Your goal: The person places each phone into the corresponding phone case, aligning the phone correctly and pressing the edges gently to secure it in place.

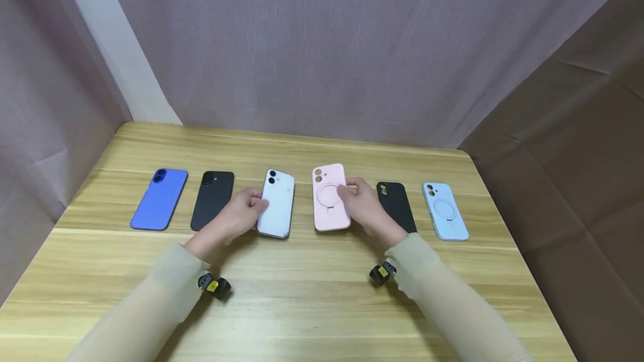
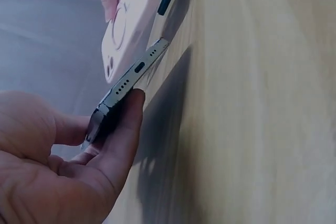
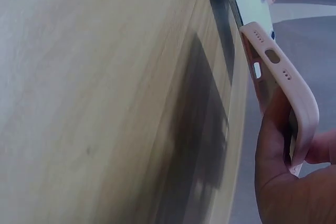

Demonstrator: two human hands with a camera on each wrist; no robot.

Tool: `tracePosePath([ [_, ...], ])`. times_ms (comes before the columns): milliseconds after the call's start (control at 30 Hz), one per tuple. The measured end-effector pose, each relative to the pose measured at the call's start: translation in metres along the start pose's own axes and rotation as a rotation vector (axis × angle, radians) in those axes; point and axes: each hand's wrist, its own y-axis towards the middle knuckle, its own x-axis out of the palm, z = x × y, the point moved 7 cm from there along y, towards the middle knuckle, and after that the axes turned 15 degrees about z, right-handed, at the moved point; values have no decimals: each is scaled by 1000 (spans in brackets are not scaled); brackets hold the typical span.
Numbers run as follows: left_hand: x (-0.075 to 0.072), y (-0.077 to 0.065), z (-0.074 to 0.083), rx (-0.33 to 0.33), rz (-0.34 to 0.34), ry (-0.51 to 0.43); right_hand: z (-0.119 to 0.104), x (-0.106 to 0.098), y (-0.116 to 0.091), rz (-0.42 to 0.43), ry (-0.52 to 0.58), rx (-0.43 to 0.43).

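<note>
My left hand pinches a white phone by its left edge, thumb on the back and fingers underneath. In the left wrist view the phone's bottom edge with its charging port faces the camera, tilted above its shadow on the wood. My right hand grips a pink phone case by its right edge. That case has two camera holes and a ring on its back. From the right wrist, the fingers reach inside the hollow pink case, which is raised over the tabletop.
On the wooden table a blue phone and a black phone lie at left. A black case, partly behind my right hand, and a light blue case lie at right. Grey curtains hang behind the table.
</note>
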Motion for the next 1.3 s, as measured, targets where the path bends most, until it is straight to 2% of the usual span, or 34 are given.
tracePosePath([
  [133,7,-2,0,-44,-49,-118,-2,3,-3,-3,20,-1],
  [267,13,-4,0,-72,-73,-196,-3,6,-7,-29,94,29],
  [467,23,-5,-2,-99,-109,-263,-1,15,-10,-89,213,92],
  [667,27,-11,2,-127,-128,-308,-3,24,-15,-133,275,107],
  [933,29,-15,9,-124,-156,-386,-2,33,-19,-166,275,95],
  [1300,29,-17,10,-108,-146,-404,3,37,-21,-135,149,47],
])
